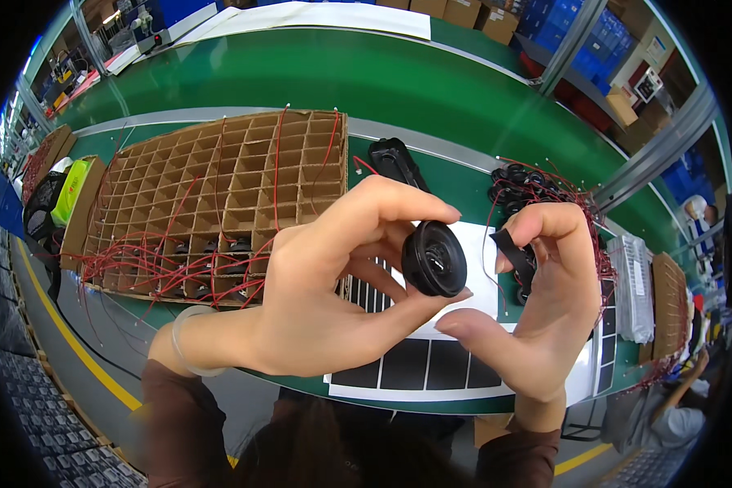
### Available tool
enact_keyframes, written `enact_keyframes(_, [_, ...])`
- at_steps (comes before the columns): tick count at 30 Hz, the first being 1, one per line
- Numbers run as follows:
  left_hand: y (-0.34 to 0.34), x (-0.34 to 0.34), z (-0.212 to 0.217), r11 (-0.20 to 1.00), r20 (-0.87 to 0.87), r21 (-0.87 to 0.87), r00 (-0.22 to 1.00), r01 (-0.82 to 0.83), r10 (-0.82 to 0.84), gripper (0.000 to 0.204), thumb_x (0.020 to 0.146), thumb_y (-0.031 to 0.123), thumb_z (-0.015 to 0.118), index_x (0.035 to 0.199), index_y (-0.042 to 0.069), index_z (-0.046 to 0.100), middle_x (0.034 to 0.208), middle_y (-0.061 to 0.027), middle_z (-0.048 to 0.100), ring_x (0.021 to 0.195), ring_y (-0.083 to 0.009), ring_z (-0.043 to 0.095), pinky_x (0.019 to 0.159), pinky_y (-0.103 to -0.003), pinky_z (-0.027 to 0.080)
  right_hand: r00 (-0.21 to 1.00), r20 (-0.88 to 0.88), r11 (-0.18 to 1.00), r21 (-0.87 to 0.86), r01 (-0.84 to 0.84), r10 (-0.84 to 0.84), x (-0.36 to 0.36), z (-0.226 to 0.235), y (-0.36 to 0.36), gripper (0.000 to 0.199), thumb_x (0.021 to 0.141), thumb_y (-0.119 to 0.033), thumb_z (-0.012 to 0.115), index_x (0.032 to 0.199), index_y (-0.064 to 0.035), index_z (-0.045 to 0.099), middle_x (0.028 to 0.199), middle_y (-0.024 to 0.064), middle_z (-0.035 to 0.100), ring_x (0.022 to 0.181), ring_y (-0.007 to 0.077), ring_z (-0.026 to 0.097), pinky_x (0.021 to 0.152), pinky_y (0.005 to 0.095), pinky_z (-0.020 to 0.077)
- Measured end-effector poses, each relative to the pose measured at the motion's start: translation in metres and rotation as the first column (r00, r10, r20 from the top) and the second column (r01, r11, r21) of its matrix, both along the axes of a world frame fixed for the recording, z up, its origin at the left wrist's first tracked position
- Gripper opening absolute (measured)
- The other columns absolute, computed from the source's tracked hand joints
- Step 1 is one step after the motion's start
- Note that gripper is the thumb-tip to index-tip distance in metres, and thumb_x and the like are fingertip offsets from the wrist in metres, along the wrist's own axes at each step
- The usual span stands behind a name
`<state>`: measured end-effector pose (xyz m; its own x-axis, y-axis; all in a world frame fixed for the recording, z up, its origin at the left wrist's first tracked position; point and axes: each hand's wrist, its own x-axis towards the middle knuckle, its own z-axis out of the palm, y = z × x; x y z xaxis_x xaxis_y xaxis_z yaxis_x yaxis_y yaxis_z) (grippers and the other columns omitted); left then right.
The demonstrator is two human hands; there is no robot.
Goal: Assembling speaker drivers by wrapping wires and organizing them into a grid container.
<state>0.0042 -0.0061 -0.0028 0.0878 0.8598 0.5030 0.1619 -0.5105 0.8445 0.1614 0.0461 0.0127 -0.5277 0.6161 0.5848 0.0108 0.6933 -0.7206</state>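
My left hand [333, 285] holds a small round black speaker [436, 259] by its rim between thumb and fingers, its cone facing right. My right hand [545, 301] is just right of it, pinching a bent black strip [514, 259] between index finger and thumb side; the exact grip is partly hidden. Strip and speaker are apart. Below both hands lies a white sheet with black rectangular pieces [405, 363]. To the left stands a cardboard divider box [244, 175], with speakers and red wires in its nearer cells.
A heap of black speakers with red wires [522, 185] lies behind my right hand. A black tool-like object [398, 161] rests beyond the left hand. Stacked clear trays [631, 285] stand at the right. A green conveyor belt [301, 69] runs along the back, below a metal post [573, 49].
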Motion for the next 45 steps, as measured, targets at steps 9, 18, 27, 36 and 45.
enact_keyframes(9, [-0.005,0.002,0.006,0.988,0.242,-0.036,0.960,0.152,-0.139,0.047,0.069,-0.005,0.053,0.110,-0.007,0.029,0.099,-0.0180,0.048,0.089,-0.0237,0.053,0.072,-0.028,0.047,0.999,-0.025,1.000,0.014,0.025,-0.024,0.002,0.001,0.005,0.049,0.048,-0.014,0.066,0.086,-0.0021,0.038,0.078,0.0029,0.037,0.070,0.0106,0.035,0.066,0.0202,0.0283])
enact_keyframes(18, [0.004,-0.002,0.006,0.880,0.576,-0.289,0.803,0.376,-0.154,0.043,0.076,0.010,0.048,0.112,-0.004,0.031,0.098,-0.0175,0.050,0.089,-0.0257,0.053,0.064,-0.027,0.051,0.999,-0.047,0.999,0.045,-0.024,0.026,0.003,0.000,0.007,0.025,0.065,-0.017,0.054,0.078,-0.0006,0.041,0.069,0.0041,0.040,0.065,0.0115,0.034,0.058,0.0208,0.0259])
enact_keyframes(27, [0.004,-0.003,0.001,0.864,0.599,-0.324,0.790,0.386,-0.128,0.034,0.077,0.007,0.046,0.107,-0.003,0.035,0.096,-0.0145,0.050,0.087,-0.0224,0.054,0.067,-0.028,0.050,0.998,0.052,0.983,0.174,-0.050,0.041,0.004,0.000,0.007,0.017,0.063,-0.015,0.053,0.067,-0.0019,0.043,0.060,0.0038,0.040,0.062,0.0134,0.032,0.057,0.0233,0.0248])
enact_keyframes(36, [0.007,-0.002,-0.003,0.890,0.570,-0.257,0.802,0.377,-0.176,0.031,0.074,0.000,0.047,0.103,-0.003,0.037,0.096,-0.0173,0.049,0.086,-0.0219,0.054,0.063,-0.028,0.051,0.997,0.065,0.995,0.094,-0.039,0.033,0.006,0.003,0.005,0.020,0.059,-0.016,0.056,0.066,-0.0024,0.042,0.061,0.0033,0.038,0.062,0.0133,0.032,0.057,0.0228,0.0236])
enact_keyframes(45, [0.008,-0.002,-0.007,0.903,0.537,-0.227,0.821,0.364,-0.196,0.029,0.074,-0.003,0.048,0.100,-0.002,0.038,0.097,-0.0166,0.049,0.084,-0.0189,0.054,0.060,-0.027,0.051,0.995,0.085,0.982,0.186,0.040,-0.057,0.003,0.001,0.004,0.019,0.061,-0.017,0.054,0.065,-0.0021,0.042,0.061,0.0033,0.038,0.062,0.0134,0.031,0.058,0.0245,0.0234])
